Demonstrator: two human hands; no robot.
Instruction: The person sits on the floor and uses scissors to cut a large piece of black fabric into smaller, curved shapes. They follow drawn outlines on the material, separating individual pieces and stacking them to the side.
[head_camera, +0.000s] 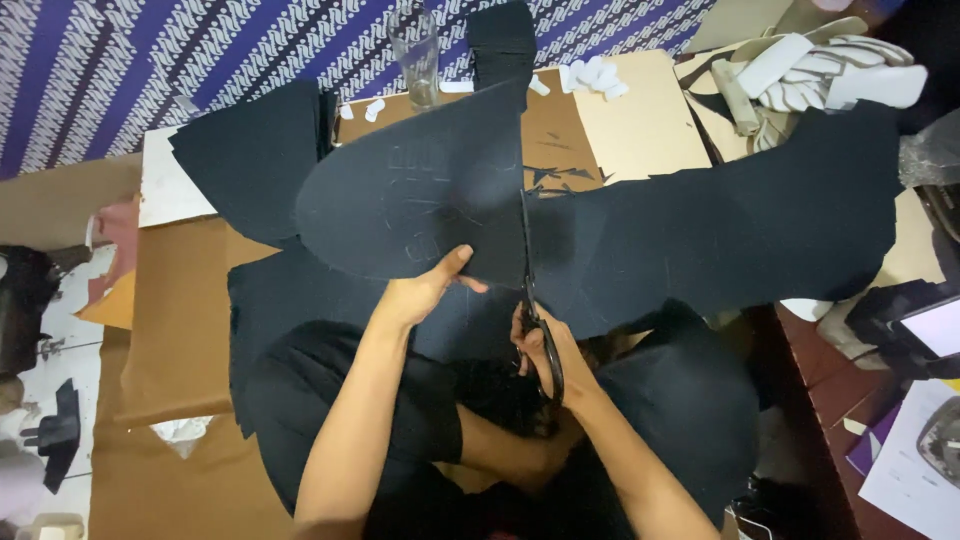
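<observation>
Head view: scissors (530, 290) slice matte black sheet (420, 190), left hand (425, 290) pinching.

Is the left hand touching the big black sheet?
Touching. The head view shows the left hand pinching the black sheet's lower edge, thumb lying on top.

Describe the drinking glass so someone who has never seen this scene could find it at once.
Start at the purple patterned cloth along the top. At its lower edge, just above the brown cardboard sheet, stands the drinking glass, upright and apparently empty. It is the only transparent thing among dark sheets and white scraps.
</observation>
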